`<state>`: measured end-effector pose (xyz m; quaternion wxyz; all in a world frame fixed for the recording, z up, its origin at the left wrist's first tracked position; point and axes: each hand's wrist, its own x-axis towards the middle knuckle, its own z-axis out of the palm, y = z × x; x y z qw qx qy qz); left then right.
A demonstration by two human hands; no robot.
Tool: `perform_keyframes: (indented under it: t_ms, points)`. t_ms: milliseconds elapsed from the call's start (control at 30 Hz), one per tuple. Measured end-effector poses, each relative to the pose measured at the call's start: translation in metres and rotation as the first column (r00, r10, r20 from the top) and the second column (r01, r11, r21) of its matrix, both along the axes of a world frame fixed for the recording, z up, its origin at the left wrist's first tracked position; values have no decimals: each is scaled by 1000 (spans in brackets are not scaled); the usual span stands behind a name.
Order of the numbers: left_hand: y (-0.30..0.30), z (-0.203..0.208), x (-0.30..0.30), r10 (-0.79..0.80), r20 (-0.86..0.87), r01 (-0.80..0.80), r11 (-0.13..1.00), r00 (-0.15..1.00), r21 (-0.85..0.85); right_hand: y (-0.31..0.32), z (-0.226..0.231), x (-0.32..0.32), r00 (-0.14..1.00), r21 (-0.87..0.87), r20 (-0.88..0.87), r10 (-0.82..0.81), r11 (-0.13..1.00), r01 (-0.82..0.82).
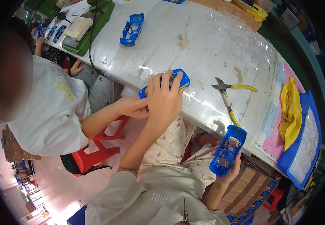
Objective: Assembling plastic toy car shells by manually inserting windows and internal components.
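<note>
My left hand [165, 93] is over a blue toy car body [183, 78] at the table's near edge, its fingers closed across the top. A co-worker's hand [130, 107] reaches in from the left to the same car body's near end. Over my lap my right hand [236, 165] grips a second blue toy car shell [226, 152], its hollow inside turned up with a clear plastic window piece in it. Yellow-handled side cutters [225, 90] lie spread on the table, just beyond that shell.
Another blue car shell [132, 30] lies farther back on the white table [162, 41]. Clear plastic scraps [248, 41] are heaped at the far right. A yellow cloth [291, 112] rests beside a blue tray [305, 144] of clear parts. Below, a partitioned carton [245, 187] holds blue shells.
</note>
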<state>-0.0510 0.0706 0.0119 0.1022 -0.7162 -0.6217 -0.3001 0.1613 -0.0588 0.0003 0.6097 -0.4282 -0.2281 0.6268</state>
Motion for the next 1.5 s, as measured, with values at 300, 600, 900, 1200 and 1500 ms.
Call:
perform_keyframes:
  t_ms: [300, 600, 900, 1200, 1500]
  points:
    - [-2, 1, -3, -27, 139, 27, 1000, 990, 0, 11, 2, -2, 1000, -3, 3, 7, 1000, -7]
    - [-101, 21, 59, -721, 294, 754, 656, 627, -1, -6, -5, 3, 990, -96, 8, -142, 985, 142]
    - [-108, 19, 78, -800, 341, 870, 465, 493, -166, -22, 4, 7, 991, -34, -93, -97, 995, 94]
    - [-120, 36, 81, -874, -32, 863, 483, 484, -149, -29, 16, 5, 993, 4, -88, -77, 997, 78]
    - [-141, 16, 84, -850, 289, 844, 501, 440, 189, -37, 14, 13, 965, 118, -256, -57, 989, 90]
